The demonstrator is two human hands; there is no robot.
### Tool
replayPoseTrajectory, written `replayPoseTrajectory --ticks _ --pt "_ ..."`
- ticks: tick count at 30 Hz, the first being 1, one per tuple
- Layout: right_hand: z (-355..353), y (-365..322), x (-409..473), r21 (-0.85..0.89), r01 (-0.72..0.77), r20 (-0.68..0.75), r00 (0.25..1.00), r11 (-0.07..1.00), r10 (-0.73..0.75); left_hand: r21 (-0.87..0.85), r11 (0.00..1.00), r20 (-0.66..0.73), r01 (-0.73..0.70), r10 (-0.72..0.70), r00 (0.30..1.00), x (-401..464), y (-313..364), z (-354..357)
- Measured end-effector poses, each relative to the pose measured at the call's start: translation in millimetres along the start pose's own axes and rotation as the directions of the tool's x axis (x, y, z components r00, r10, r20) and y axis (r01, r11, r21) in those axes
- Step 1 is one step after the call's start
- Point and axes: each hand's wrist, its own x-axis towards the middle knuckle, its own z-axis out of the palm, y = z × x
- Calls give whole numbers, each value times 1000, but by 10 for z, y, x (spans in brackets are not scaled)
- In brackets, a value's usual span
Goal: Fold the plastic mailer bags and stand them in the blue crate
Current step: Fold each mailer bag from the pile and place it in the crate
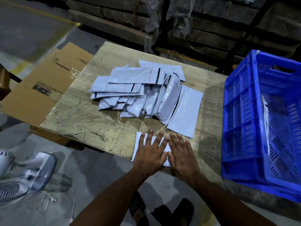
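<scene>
A folded white mailer bag [139,144] lies flat at the near edge of the wooden table [84,118]. My left hand [149,154] and my right hand [182,154] press on it side by side, palms down, fingers straight and spread. They hide most of the bag. Beyond them a loose pile of several grey-white mailer bags [141,90] covers the middle of the table. The blue crate [260,121] stands at the right edge of the table, with at least one folded bag [265,115] upright against its near wall.
Flattened cardboard boxes [47,82] lie at the table's left side. A white fan [21,173] with a loose cable sits on the floor at lower left. Wrapped pallets [162,18] stand behind the table. My feet [162,211] are under the near edge.
</scene>
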Motion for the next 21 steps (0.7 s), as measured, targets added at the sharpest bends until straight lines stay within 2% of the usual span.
replayPoseTrajectory --ticks 7,11,14,16,19,21 --pt "-9 -2 6 -51 -7 21 1000 999 8 -54 998 90 36 -31 995 16 -34 -108" --pt "-59 18 29 -30 16 18 1000 999 -16 -80 986 107 149 -140 984 68 -195 -151" --pt "-39 16 11 -10 10 28 1000 1000 -10 -44 990 108 134 -129 986 -19 -251 -131" --pt "-75 -1 3 -62 -5 19 1000 998 6 -43 990 99 132 -127 987 -40 -242 -122" --pt "-151 -72 12 -171 91 10 996 981 -91 -43 989 90 144 -140 986 -42 -239 -88" --pt "-133 -115 10 -139 164 5 986 977 -165 -52 989 92 136 -131 987 -48 -241 -84"
